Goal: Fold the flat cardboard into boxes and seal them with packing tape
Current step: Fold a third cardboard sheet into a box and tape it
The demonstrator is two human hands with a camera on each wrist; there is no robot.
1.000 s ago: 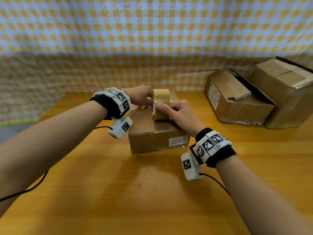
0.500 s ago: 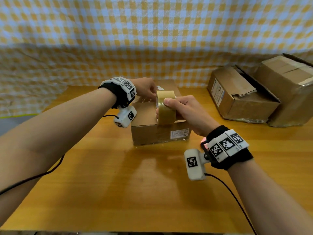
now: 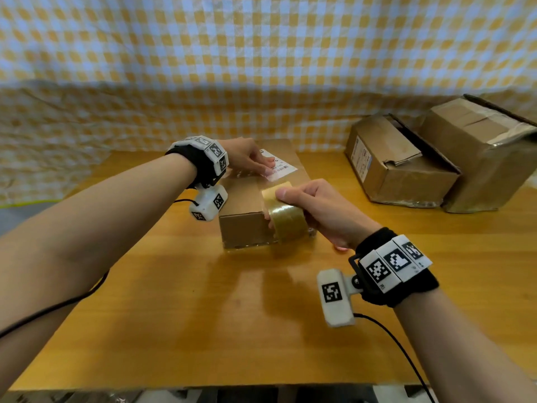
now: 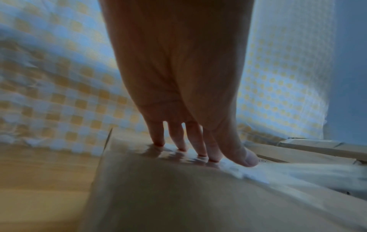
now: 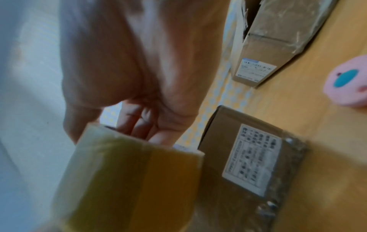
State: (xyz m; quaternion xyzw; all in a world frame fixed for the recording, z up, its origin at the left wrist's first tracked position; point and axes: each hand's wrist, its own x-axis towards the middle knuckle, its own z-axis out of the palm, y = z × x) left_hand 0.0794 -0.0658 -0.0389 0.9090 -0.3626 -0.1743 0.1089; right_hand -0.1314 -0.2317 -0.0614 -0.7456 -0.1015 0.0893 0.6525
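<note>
Both hands busy — left flat on box, right gripping tape roll

A wooden table sat in front of a yellow and white checked cloth that hung like a wall and bunched up at the bottom. Black wires ran over the table on both sides. A round pink thing with a blue-green spot lay on the wood, near the edge of the right wrist view. It looked blurry.
</note>
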